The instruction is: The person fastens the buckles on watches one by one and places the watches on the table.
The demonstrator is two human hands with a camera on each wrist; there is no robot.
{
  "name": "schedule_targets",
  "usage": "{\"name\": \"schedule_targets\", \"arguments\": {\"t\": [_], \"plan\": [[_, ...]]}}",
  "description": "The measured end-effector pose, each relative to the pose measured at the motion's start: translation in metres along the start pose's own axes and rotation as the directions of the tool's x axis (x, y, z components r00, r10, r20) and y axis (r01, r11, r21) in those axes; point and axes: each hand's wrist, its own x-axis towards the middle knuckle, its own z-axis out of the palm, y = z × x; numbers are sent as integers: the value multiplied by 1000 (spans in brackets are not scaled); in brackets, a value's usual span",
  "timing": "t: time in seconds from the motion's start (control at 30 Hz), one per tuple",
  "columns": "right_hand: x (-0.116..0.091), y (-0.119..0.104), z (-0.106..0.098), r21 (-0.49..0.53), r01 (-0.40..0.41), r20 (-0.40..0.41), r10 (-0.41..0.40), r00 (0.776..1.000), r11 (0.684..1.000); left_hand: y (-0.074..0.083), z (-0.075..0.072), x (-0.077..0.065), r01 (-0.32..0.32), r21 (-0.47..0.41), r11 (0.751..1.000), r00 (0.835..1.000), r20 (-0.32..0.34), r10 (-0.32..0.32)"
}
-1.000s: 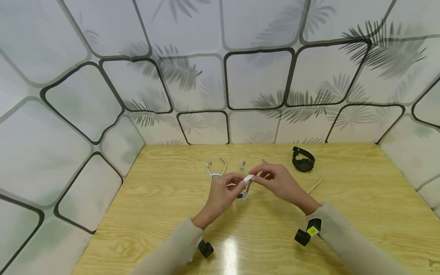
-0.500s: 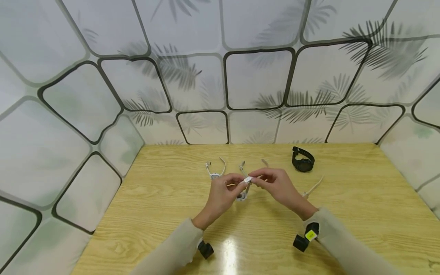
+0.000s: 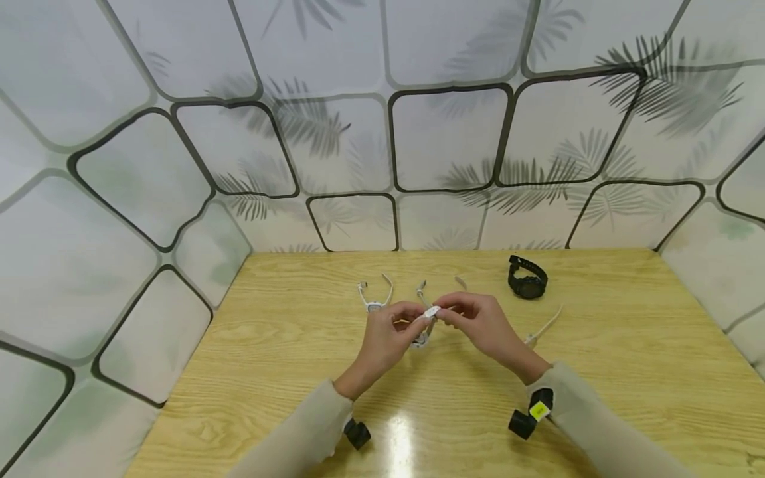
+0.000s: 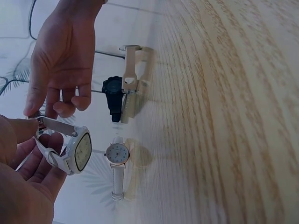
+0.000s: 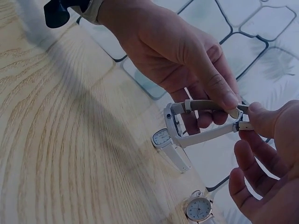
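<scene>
A white wristwatch (image 4: 81, 151) hangs with its strap closed into a loop, held by both hands above the table. My left hand (image 3: 385, 335) pinches the strap near the buckle between thumb and fingers. From the other side my right hand (image 3: 481, 325) pinches the strap end at the same buckle. In the right wrist view the buckle (image 5: 238, 122) sits between both hands' fingertips, and the strap's inner side looks greyish brown. Exactly how far the strap end runs through the buckle is hard to see.
On the wooden table (image 3: 287, 372) lie a white watch (image 3: 374, 306) at the left and a black watch (image 3: 528, 285) at the back right. A round-dial watch (image 4: 117, 154) stands behind the hands. Another pale strap (image 3: 546, 323) shows beyond my right wrist. A patterned wall covering (image 3: 448, 139) encloses the back.
My right hand has lowered slightly, uncovering a strap tip behind it. The held strap end has tilted a little between the fingertips; my left hand has hardly moved.
</scene>
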Motion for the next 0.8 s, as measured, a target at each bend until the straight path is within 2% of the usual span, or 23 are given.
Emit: {"name": "schedule_targets", "arguments": {"t": [0.07, 0.23, 0.47, 0.6, 0.8], "plan": [[1, 0, 0, -3, 15, -7, -15, 1000, 1000, -7, 1, 0, -5, 9, 1000, 1000, -6, 5], [1, 1, 2, -17, 23, -27, -24, 999, 1000, -12, 0, -1, -25, 19, 1000, 1000, -14, 25], [-1, 0, 2, -18, 28, -33, -29, 999, 999, -14, -3, 0, -72, 61, 996, 997, 22, 71], [-1, -1, 2, -19, 27, -36, -27, 999, 999, -14, -8, -2, -55, 108, 993, 997, 57, 49], [1, -1, -1, -25, 25, -46, -26, 999, 999, -19, -20, -7, 10, 208, 978, 997, 78, -27]]}}
